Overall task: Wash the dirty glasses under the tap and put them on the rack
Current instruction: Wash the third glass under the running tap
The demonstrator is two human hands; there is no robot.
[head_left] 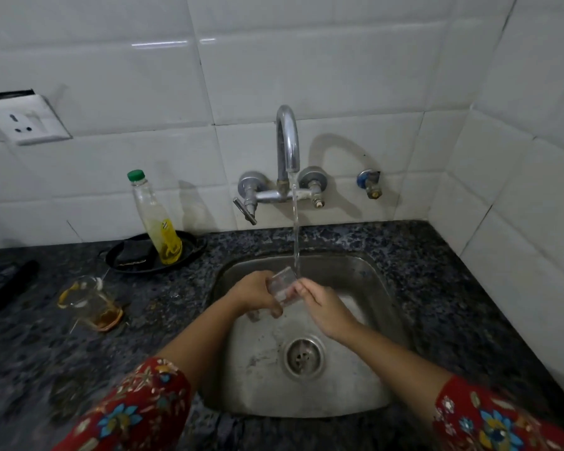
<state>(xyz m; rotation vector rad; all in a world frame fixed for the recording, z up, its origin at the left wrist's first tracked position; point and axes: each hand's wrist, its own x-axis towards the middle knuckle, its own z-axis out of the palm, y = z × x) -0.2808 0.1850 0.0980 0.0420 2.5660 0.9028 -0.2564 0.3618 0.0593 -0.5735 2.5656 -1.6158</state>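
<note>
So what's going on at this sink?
A person is washing a glass under the running tap, over the sink. The left hand grips the glass, and the right hand seems to pinch its other side. A second glass, with brownish liquid at its bottom, sits on the counter to the left. No rack is in view.

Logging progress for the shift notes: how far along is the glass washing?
Done: nothing shows as finished; no rack or washed glass is in view. In hand: the left hand grips a clear glass under the tap and its running stream, over the sink, with the right hand holding its rim. Left: a second glass with amber residue sits on the countertop, unwashed; both must go to the rack.
</note>
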